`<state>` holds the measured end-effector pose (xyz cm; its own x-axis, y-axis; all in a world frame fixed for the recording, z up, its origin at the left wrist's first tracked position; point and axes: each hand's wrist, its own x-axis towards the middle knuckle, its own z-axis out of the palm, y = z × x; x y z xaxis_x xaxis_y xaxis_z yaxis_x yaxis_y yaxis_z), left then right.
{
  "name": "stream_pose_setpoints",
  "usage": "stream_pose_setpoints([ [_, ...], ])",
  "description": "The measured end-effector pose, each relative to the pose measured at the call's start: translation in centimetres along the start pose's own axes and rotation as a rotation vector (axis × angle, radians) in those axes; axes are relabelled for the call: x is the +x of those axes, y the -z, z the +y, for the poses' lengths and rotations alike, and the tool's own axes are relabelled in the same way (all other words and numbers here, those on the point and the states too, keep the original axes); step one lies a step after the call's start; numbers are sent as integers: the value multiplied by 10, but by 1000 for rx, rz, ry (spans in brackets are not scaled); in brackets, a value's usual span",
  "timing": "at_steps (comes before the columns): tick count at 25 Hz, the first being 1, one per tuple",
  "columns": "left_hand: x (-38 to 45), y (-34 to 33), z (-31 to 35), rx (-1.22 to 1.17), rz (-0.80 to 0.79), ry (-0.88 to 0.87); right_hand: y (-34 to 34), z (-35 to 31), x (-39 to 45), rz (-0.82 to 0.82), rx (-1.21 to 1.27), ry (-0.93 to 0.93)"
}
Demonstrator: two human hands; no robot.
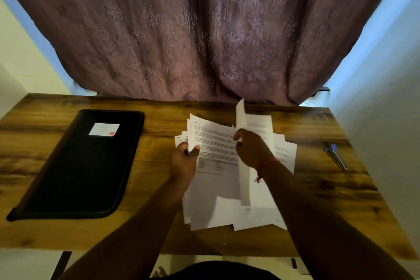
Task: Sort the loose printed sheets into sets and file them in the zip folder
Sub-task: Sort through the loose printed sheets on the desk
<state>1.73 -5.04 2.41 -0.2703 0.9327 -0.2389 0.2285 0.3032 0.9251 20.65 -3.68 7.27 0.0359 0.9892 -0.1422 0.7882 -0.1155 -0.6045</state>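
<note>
Printed sheets (227, 188) lie fanned at desk (159, 241) centre, long axis away from me; my left hand (184, 161) pinches their left edge, my right hand (252, 150) lifts one sheet (242, 120); closed zip folder (79, 166) sits nearer the left.

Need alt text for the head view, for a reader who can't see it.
Both hands grip printed sheets over a loose pile on a wooden desk: left hand at the left edge, right hand lifting one. A closed black zip folder lies left.

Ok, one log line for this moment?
left hand: holds sheets | right hand: lifts one sheet | folder: closed
</note>
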Motion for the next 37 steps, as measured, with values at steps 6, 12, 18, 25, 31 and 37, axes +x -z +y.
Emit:
stream_pose_setpoints([
  [6,-4,-6,3,-33,-25,20,-61,-40,-17,-167,-7,111],
  [12,-6,-8,8,-172,-142,173,-79,-39,-16,-98,-89,149],
  [18,-12,-8,22,-421,-192,454,-88,-41,-25,-67,-189,226],
  [25,-15,-9,15,-435,-474,417,-77,-27,-19,-7,-63,-46],
  [31,0,-18,-2,317,-307,65,-46,13,-5,144,121,-344],
  [37,13,-27,-22,608,-324,-27,-57,27,5,-81,137,-423],
])
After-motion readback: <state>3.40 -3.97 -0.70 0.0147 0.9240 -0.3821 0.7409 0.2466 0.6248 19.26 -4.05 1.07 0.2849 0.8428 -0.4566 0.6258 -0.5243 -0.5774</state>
